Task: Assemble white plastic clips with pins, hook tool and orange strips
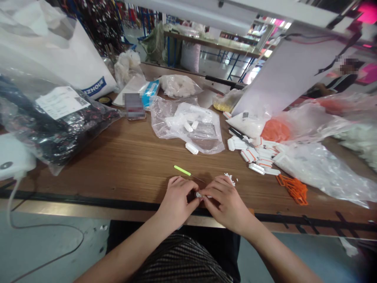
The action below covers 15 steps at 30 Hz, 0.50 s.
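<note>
Striped dark clothing (179,259) lay below; my left hand (176,198) and right hand (226,204) pinched a small white plastic piece (198,195), a green-handled needle (182,170) slanting just beyond, tip toward my right.

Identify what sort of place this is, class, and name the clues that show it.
Probably a factory packing workshop: white plastic parts lie heaped on a long wooden workbench among clear plastic bags, with more blue-framed work tables behind.
</note>
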Available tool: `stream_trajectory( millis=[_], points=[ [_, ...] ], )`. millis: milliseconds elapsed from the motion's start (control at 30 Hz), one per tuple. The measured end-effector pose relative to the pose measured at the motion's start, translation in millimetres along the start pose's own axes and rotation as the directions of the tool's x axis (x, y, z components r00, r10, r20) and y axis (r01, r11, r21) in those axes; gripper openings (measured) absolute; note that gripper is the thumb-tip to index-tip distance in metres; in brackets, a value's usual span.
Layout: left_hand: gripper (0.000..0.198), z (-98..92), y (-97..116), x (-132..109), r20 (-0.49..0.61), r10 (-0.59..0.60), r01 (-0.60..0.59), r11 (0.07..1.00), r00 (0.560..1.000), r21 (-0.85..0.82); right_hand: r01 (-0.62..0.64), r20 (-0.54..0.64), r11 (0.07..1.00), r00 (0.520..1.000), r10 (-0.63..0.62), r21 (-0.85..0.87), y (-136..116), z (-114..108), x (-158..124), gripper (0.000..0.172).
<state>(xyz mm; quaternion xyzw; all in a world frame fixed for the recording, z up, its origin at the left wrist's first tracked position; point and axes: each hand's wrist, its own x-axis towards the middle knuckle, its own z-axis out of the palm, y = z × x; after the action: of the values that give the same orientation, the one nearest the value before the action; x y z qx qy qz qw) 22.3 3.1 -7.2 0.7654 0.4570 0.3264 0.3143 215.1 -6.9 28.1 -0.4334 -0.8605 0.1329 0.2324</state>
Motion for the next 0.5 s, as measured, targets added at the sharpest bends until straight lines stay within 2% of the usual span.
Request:
stream_trajectory(
  millis=[167,267,367,433,500],
  points=[
    [0.020,-1.0,2,1,0.003,0.012,-0.012,1.000,1.000,0.019,0.050,-0.002,0.989,0.999,-0.051,-0.142,-10,7,-7,0.022],
    [0.019,-1.0,2,1,0.001,0.016,-0.016,1.000,1.000,0.024,0.034,-0.024,0.993,0.999,-0.037,-0.114,-7,6,-9,0.023],
    [0.016,-0.8,1,0,0.016,0.014,-0.015,1.000,1.000,0.017,-0.142,-0.143,0.990,0.980,0.137,-0.024,20,-7,-13,0.019],
    [0.017,-0.7,1,0,0.029,0.011,-0.012,1.000,1.000,0.022,-0.341,-0.196,0.940,0.922,0.334,0.000,50,-20,-18,0.020],
    [0.018,-0.7,0,0,0.035,0.007,-0.008,0.999,0.999,0.033,-0.495,-0.185,0.868,0.850,0.494,0.041,78,-33,-25,0.022]
  ],
)
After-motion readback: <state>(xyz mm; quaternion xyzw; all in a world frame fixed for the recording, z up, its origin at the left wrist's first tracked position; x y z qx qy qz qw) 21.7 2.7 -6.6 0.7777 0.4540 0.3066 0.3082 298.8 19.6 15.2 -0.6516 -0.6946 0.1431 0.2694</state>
